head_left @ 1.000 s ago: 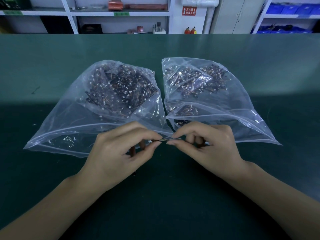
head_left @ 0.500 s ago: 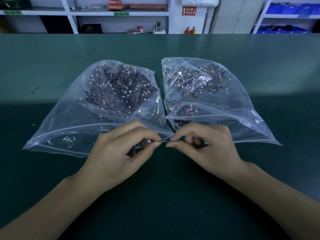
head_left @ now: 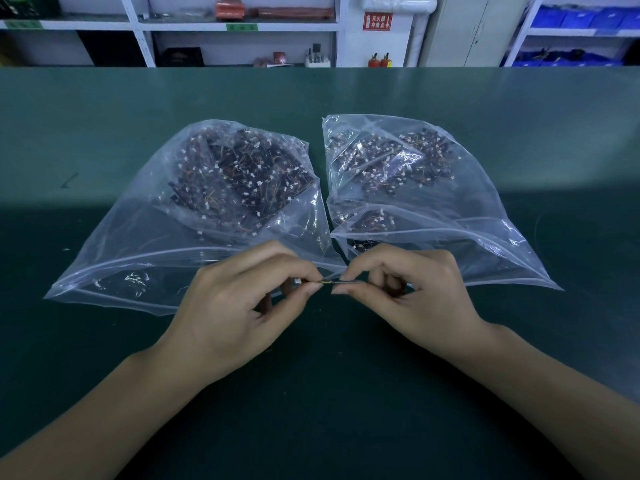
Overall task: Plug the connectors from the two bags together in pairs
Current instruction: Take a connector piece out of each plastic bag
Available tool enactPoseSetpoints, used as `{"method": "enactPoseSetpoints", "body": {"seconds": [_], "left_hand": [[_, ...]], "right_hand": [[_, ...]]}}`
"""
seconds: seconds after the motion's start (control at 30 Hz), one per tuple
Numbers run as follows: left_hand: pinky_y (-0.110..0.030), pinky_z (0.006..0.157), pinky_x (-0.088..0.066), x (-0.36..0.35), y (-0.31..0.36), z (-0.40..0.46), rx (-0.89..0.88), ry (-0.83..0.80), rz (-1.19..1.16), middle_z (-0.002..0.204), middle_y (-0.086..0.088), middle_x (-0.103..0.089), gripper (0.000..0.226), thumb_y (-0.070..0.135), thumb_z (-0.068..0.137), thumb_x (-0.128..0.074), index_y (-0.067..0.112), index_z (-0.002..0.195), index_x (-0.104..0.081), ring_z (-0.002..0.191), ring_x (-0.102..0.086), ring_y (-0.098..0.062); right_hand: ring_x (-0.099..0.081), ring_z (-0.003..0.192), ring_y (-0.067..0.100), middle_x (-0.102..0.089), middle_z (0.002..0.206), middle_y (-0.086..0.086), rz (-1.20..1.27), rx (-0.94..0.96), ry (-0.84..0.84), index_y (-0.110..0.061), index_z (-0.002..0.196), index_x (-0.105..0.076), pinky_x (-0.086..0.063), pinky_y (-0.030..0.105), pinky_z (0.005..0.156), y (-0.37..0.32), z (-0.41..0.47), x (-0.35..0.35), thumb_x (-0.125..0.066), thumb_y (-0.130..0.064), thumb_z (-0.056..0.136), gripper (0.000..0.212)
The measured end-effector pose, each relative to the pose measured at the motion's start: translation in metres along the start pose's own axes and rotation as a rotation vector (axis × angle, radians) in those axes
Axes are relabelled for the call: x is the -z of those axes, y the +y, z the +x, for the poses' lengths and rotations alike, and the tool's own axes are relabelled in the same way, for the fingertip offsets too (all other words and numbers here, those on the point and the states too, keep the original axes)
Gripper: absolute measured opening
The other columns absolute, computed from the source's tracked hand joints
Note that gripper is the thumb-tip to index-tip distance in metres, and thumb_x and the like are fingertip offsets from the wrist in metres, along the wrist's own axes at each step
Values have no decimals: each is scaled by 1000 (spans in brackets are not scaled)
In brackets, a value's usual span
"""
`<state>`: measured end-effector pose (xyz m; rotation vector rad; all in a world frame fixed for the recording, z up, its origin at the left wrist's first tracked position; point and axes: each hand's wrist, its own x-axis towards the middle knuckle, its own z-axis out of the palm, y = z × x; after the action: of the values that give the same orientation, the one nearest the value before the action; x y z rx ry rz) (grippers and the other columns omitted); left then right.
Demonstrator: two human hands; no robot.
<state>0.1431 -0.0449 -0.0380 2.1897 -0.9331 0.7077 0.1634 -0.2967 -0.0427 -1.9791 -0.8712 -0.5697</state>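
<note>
Fingertips: thumb and forefinger of the left hand pinch one end of a thin wired connector pair; thumb and forefinger of the right hand pinch the other end.
Connector pair: it lies level between the two pinches, just in front of the gap between the two bags; a white housing shows at the left fingertips, a short yellow and dark stretch in the middle. Whether the two halves are fully seated is too small to tell.
Other fingers: on both hands the remaining fingers are curled under, toward the palm, and hold nothing visible.
Hands: both hover over the green bench mat, knuckles up, wrists apart, forearms running out to the near corners.
Left bag: clear zip bag, mouth toward the person, lying just behind the left hand; a heap of dark wired connectors with white housings sits in its far half.
Right bag: clear zip bag just behind the right hand, touching the left bag along their inner edges; a similar connector heap sits in its far half.
Beyond the bags: white shelving and a red wall sign stand behind the far edge of the mat.
</note>
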Motion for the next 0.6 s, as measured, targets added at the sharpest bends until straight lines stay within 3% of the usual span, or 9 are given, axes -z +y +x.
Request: {"method": "enactPoseSetpoints", "body": {"seconds": [0.17, 0.27, 0.4, 0.6], "left_hand": [[-33, 57, -55, 0, -1, 0, -1, -8, 21, 96, 11, -68, 10, 24, 103, -73, 18, 108, -79, 77, -67, -10], [-30, 55, -55, 0, 1, -1, 43, 19, 10, 92, 15, -67, 15, 36, 104, -71, 23, 111, -75, 74, -66, -6], [-28, 54, -51, 2, 0, -1, 40, 17, 52, 78, 16, -65, 29, 38, 108, -64, 18, 91, -77, 65, -62, -4], [-38, 42, -43, 5, -2, -3, 28, 16, 125, 56, 6, -54, 57, 39, 111, -55, 9, 65, -70, 48, -53, -14]], "right_hand": [[-38, 51, 6, -43, 59, -11, -39, -23, -61, -14, 94, -76, -33, 15, 57, 3, 0, 3, -79, -28, 95, 14], [-42, 53, 7, -46, 62, -11, -119, -43, -55, -15, 95, -73, -38, 22, 56, 6, 2, 8, -76, -29, 98, 14], [-56, 61, 13, -59, 77, -18, -259, -50, -10, -18, 92, -68, -51, 38, 56, 9, 7, 16, -76, -27, 96, 13], [-65, 76, 19, -64, 84, -4, -206, -81, 46, -12, 84, -60, -56, 39, 63, 11, 7, 19, -70, -12, 85, 10]]}}
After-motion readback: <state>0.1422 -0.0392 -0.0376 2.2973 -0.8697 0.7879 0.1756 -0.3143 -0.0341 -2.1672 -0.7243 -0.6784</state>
